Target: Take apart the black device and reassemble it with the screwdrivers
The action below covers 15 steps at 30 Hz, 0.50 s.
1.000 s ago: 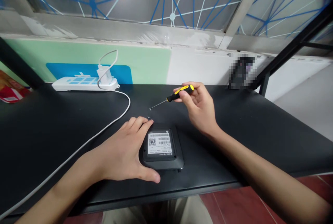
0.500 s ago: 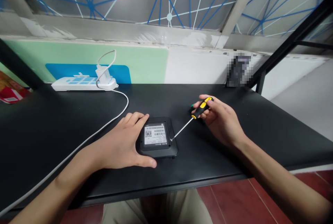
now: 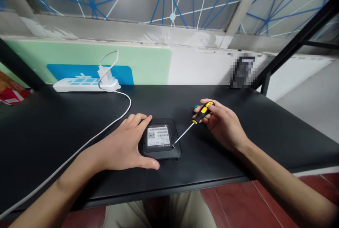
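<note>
A small black box (image 3: 161, 139) with a white barcode label on top lies on the black desk (image 3: 238, 150). My left hand (image 3: 127, 146) lies flat against the box's left side, fingers along its far edge and thumb at its near edge, steadying it. My right hand (image 3: 222, 122) is closed round the yellow-and-black handle of a screwdriver (image 3: 197, 117). The screwdriver's thin shaft slants down to the left, and its tip rests on the box's near right corner.
A white power strip (image 3: 84, 85) with a white charger plugged in sits at the desk's back left. Its white cable (image 3: 79, 148) runs across the desk to the near left edge. A red packet (image 3: 10, 93) lies at the far left. A black frame post (image 3: 267, 79) stands at the back right.
My right hand swung the screwdriver from above the desk behind the box down to the box's right corner. The view shifted a little; my left hand stayed on the box.
</note>
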Each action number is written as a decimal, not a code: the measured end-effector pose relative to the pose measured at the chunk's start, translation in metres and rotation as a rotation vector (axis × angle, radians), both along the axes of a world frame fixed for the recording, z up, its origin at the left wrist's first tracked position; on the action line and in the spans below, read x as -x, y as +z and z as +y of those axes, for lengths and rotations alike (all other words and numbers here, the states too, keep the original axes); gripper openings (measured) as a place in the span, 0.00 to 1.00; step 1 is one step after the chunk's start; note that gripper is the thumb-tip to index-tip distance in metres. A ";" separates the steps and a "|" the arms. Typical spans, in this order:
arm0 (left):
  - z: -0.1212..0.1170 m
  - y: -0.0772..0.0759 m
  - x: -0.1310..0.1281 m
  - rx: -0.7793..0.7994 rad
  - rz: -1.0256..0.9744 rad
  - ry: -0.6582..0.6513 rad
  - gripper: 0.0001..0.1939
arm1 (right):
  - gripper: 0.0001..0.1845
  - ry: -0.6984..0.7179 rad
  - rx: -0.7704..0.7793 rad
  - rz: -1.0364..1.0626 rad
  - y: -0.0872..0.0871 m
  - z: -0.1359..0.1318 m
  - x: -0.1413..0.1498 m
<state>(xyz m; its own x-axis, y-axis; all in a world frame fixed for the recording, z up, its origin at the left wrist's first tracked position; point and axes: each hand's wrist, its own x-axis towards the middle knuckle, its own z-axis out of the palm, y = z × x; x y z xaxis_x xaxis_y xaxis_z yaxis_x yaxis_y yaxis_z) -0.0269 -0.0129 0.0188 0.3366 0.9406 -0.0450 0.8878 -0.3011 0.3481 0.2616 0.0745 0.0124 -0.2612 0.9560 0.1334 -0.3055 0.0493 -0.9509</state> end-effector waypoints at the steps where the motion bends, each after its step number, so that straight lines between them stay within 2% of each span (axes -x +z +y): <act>1: 0.000 0.000 0.000 0.001 0.003 0.000 0.64 | 0.11 0.002 -0.001 -0.001 0.000 0.000 0.000; 15: -0.001 0.002 -0.001 0.026 0.017 0.000 0.65 | 0.10 0.003 -0.002 -0.001 0.001 -0.001 0.001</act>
<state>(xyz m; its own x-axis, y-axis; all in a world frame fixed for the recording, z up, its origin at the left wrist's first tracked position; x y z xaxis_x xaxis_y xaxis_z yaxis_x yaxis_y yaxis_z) -0.0258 -0.0135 0.0211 0.3358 0.9389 -0.0754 0.8935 -0.2922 0.3411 0.2610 0.0731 0.0135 -0.2643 0.9550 0.1348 -0.3045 0.0500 -0.9512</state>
